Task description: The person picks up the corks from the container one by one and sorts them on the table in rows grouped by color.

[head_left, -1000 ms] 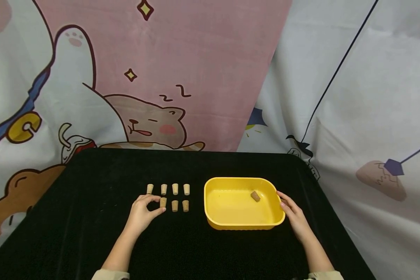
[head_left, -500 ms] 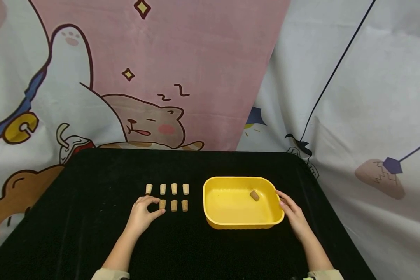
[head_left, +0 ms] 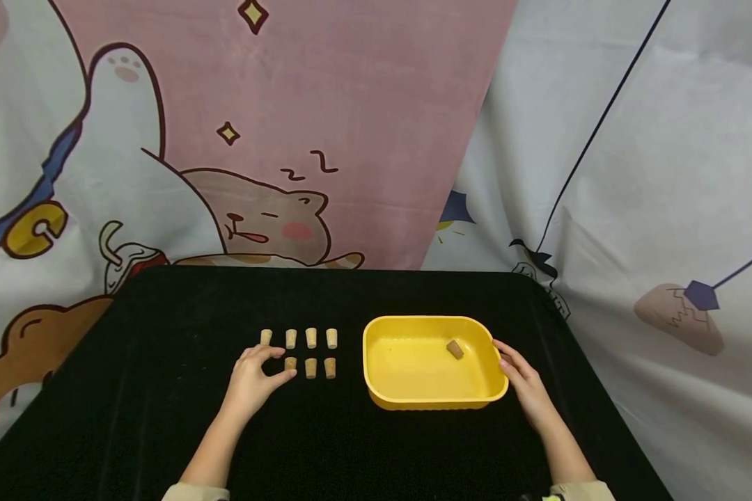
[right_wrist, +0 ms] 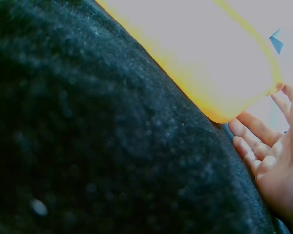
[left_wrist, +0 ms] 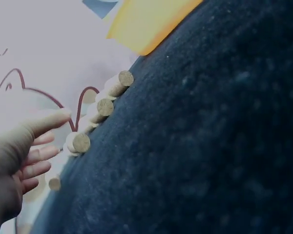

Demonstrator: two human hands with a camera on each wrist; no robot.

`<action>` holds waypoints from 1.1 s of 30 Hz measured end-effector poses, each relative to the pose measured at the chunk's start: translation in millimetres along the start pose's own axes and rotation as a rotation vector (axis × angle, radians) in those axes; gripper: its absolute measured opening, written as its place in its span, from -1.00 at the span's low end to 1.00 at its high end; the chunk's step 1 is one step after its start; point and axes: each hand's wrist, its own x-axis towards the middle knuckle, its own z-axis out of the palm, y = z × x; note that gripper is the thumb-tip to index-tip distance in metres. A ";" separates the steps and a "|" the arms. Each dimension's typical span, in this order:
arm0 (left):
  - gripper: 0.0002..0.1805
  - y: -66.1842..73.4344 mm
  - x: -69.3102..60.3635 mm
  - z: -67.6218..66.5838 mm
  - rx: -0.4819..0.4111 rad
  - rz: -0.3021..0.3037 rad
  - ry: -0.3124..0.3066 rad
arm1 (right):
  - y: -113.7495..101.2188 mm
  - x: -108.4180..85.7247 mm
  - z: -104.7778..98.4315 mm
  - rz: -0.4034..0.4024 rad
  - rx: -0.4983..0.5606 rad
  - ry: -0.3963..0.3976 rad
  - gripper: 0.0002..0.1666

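Observation:
In the head view my left hand (head_left: 251, 383) is beside the leftmost cork stopper (head_left: 291, 363) of a front row of three upright corks. Its thumb and index finger are spread around that cork, and the left wrist view shows the thumb (left_wrist: 51, 121) apart from the cork (left_wrist: 81, 143). My right hand (head_left: 529, 390) touches the right end of a yellow plastic tub (head_left: 435, 406) with mostly straight fingers, seen also in the right wrist view at the tub's (right_wrist: 215, 105) corner. One cork (head_left: 455, 349) lies on its side inside the tub.
Behind the front row stands a back row of several paler corks (head_left: 311, 338). Everything rests on a black cloth-covered table (head_left: 376, 452). A cartoon-printed curtain (head_left: 376, 139) hangs beyond the table's far edge.
My left thumb and index finger have parted slightly around the leftmost front cork, which stays standing in the row. The right hand and the tub hold their places.

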 end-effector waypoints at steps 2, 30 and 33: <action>-0.50 7.5 -0.2 -2.0 -0.013 0.022 0.017 | 0.3 -0.1 0.2 0.003 -0.002 -0.006 -0.48; -0.55 152.3 11.6 47.8 -0.264 0.216 -0.096 | -2.5 0.4 2.9 -0.006 -0.016 0.015 -0.48; -0.54 162.3 15.4 59.0 -0.269 0.200 -0.140 | -1.3 0.3 2.8 -0.016 -0.016 0.014 -0.49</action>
